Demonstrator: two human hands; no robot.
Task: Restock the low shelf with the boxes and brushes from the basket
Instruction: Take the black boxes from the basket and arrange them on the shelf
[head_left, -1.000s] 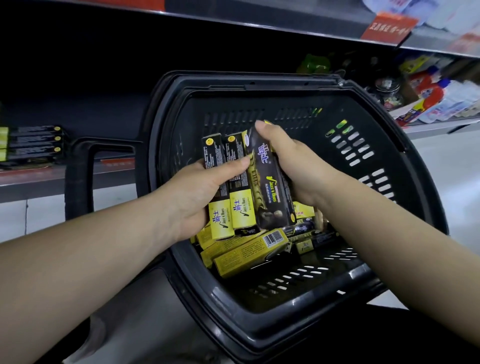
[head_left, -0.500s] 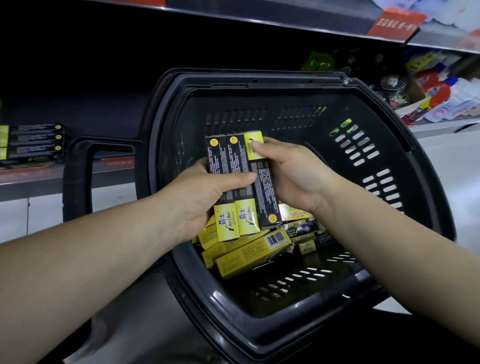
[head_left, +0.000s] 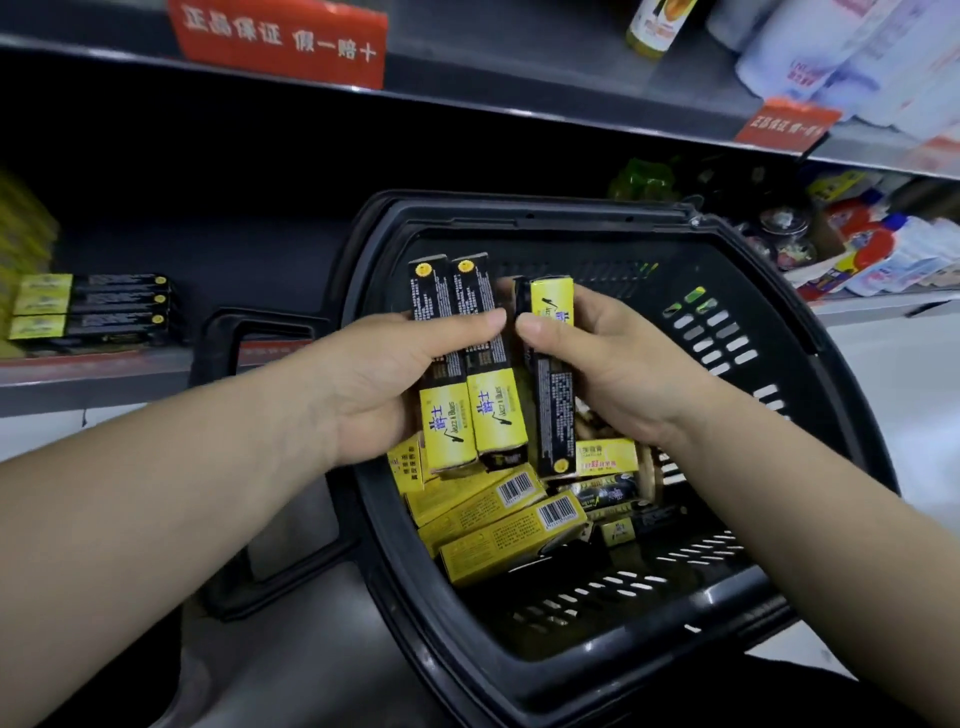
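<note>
I see low shelf (head_left: 104, 374) on L w/ a stack of black-yellow boxes (head_left: 93, 306) lying flat, yellow ends to the L. Same level on R: mixed bottles & pouches (head_left: 883, 254). Upper shelf (head_left: 519, 78) carries white packs (head_left: 857, 57) + a bottle (head_left: 649, 26), red tags (head_left: 280, 41) on its edge. Basket (head_left: 519, 213) has loose yellow boxes (head_left: 498, 540) on its floor.

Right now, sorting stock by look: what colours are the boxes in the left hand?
The boxes are black and yellow; head view.
</note>
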